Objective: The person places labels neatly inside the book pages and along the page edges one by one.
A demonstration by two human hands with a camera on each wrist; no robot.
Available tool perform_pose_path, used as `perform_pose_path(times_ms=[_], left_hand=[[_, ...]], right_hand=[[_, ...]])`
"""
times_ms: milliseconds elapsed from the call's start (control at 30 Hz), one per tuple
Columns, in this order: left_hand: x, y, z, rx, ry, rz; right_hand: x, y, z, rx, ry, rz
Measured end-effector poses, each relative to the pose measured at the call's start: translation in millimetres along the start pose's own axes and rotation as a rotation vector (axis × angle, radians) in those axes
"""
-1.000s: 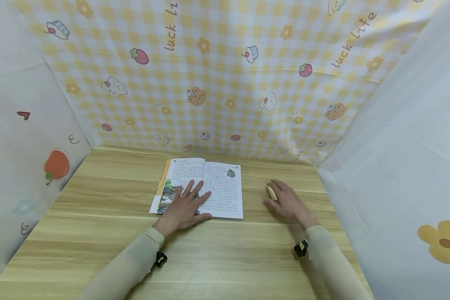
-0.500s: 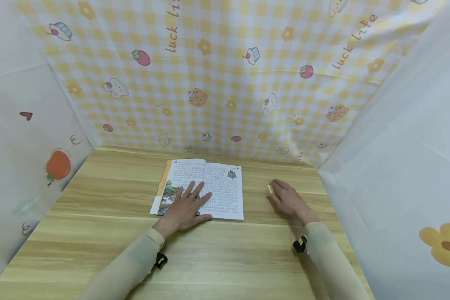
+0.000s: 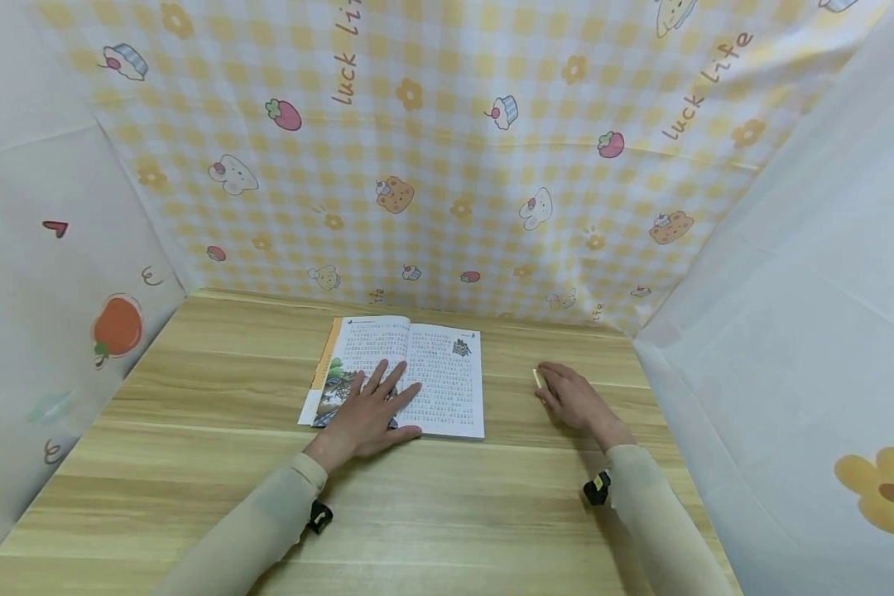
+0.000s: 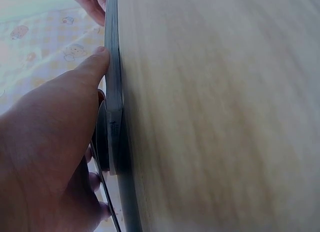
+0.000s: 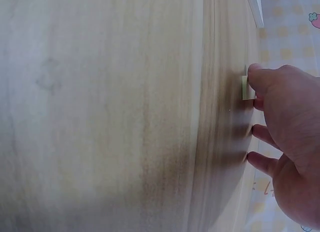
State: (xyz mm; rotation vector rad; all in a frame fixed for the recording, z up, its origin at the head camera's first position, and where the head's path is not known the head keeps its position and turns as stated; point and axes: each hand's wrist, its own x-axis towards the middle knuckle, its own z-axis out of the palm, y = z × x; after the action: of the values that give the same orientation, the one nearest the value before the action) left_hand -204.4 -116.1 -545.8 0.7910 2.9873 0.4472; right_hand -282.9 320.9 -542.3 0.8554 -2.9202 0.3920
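Note:
An open book [image 3: 443, 389] lies on the table, its pages covered in printed text, with a coloured picture at the lower left. My left hand [image 3: 363, 418] rests on it with spread fingers, hiding part of the picture and the fold. In the left wrist view the thumb is at the edge of the book's page stack [image 4: 114, 66]. To the right of the book, my right hand [image 3: 577, 406] pinches a small pale yellow rectangular piece [image 5: 248, 88] between thumb and fingers, low at the table. Its exact kind I cannot tell.
The wooden table [image 3: 447, 513] runs back to a yellow checked cloth [image 3: 447, 165] printed with cartoons. White cloth walls [image 3: 805, 331] stand on both sides. Each wrist carries a small black camera [image 3: 598, 487].
My right thumb and fingers have drawn closer together on the pale yellow piece, and less of it shows. My left hand and the book keep their places.

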Motion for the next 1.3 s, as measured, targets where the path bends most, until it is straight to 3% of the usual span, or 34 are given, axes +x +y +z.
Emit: perform_pose_path(times_ms=[233, 1033, 1300], left_hand=[[0.2, 0.6, -1.1, 0.004, -0.023, -0.012], [0.6, -1.2, 2.5, -0.026, 0.002, -0.004], [0.2, 0.5, -1.0, -0.011, -0.02, -0.015]], right_hand=[[0.3, 0.4, 1.8, -0.002, 0.023, -0.01], [-0.5, -0.5, 1.7, -0.027, 0.087, -0.079], [-1.8, 15.6, 12.6, 0.031, 0.221, -0.189]])
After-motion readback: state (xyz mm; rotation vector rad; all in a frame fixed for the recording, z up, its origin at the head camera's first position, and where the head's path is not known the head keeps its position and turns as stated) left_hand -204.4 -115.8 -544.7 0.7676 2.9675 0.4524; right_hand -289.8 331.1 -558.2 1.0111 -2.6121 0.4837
